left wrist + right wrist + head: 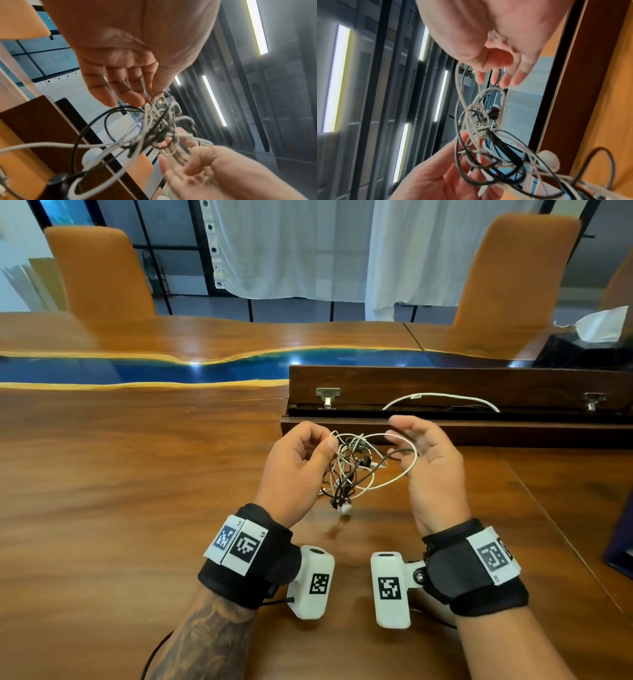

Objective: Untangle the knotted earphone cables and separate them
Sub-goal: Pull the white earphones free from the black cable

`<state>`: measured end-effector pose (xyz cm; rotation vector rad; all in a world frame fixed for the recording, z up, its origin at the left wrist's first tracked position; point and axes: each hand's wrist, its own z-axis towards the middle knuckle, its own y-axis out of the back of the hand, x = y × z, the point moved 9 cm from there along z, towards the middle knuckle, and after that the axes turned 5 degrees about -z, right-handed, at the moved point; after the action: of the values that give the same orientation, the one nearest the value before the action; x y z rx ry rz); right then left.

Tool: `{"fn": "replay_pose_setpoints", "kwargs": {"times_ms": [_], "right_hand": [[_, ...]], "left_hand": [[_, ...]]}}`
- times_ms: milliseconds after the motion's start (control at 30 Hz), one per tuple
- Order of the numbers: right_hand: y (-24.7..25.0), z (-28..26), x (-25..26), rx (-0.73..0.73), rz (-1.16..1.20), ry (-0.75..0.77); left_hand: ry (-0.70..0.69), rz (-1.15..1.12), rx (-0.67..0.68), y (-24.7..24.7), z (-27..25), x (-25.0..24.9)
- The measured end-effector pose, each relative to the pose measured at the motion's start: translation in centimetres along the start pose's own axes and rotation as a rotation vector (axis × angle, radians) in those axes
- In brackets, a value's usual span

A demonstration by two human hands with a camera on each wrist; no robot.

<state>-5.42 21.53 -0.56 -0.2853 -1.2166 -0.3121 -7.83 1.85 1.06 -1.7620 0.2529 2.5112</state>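
Both hands raised over the table [137, 474], toward its right end, with the tangle of earphone cables [359, 467] hanging between them. Left hand [294, 470]: thumb and forefinger pinch a white strand at the top of the tangle, other fingers curled. Right hand [431, 470]: palm turned inward, fingers loosely spread, a wide white loop draped over them. White and black cables knotted together; a white earbud [344, 508] dangles lowest, just above the tabletop. Behind the hands, a dark wooden box [445, 385] with its lid up and a white cord [442, 397] lying in it. Two orange chairs [99, 272] at the table's far edge.

Left wrist view: left hand [123, 67] seen from below, fingertips meeting at the top of the tangle [154, 128]; right hand [214, 173] opposite, fingers apart, strands across them. Blurred.

Right wrist view: right hand [496, 47] fingers extended, white loop over them; left hand [436, 175] below, strands crossing it; knot [488, 135] between.
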Motion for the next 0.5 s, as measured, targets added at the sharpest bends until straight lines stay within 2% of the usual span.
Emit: {"fn": "replay_pose_setpoints", "kwargs": {"times_ms": [100, 167, 233, 400, 500], "right_hand": [[1.2, -0.2, 1.4, -0.084, 0.212, 0.080], [1.2, -0.5, 2.4, -0.040, 0.345, 0.121], [1.0, -0.6, 2.7, -0.016, 0.382, 0.126], [1.5, -0.2, 2.0, -0.113, 0.077, 0.146], [1.8, -0.3, 1.5, -0.153, 0.051, 0.133]], "left_hand": [[-0.021, 0.032, 0.017, -0.1, -0.1, -0.2], [-0.032, 0.073, 0.030, -0.2, -0.2, -0.4], [-0.038, 0.085, 0.004, 0.0, -0.2, -0.4], [-0.017, -0.021, -0.162, 2.3, 0.3, -0.1], [-0.016, -0.028, -0.210, 3.0, 0.3, 0.0]]}}
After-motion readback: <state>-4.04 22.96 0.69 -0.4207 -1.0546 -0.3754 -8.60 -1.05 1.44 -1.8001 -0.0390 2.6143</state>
